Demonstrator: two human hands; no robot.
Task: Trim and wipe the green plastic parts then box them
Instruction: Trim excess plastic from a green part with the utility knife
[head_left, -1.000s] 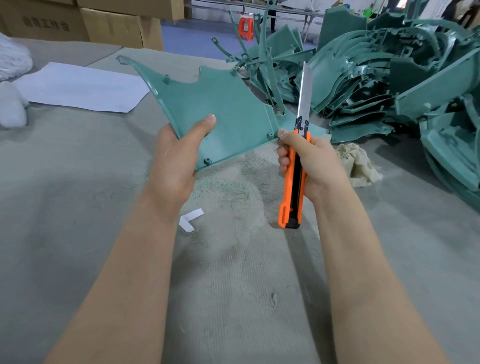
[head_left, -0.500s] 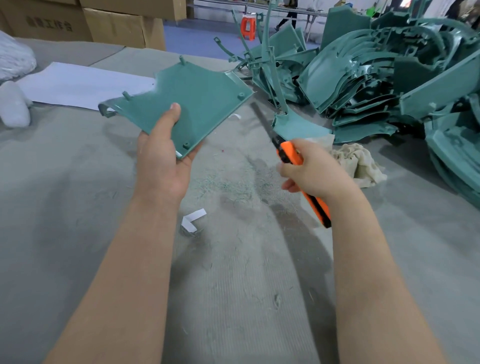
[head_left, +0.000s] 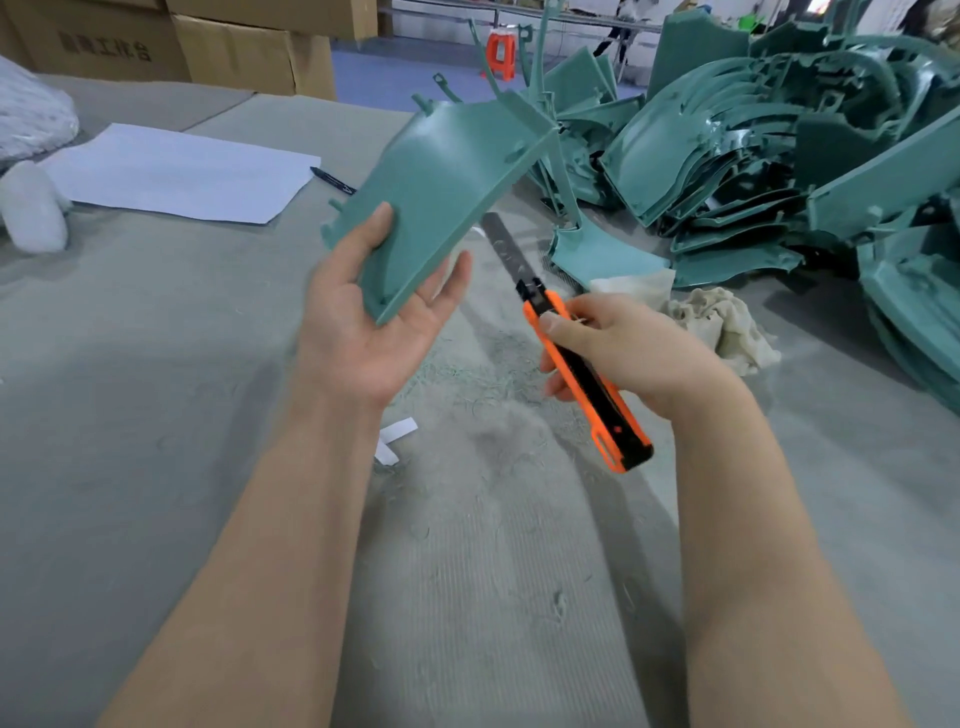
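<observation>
Grey table (head_left: 156, 415), green part (head_left: 447, 187) hides tip of knife (head_left: 615, 418)

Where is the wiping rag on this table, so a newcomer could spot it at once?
Find the heap of glossy green plastic parts on the right of the grey fabric-covered table. At its near edge, just beyond the right hand holding the orange utility knife, lies a crumpled beige cloth rag. It is the only soft, pale, wrinkled thing beside those hard parts.
</observation>
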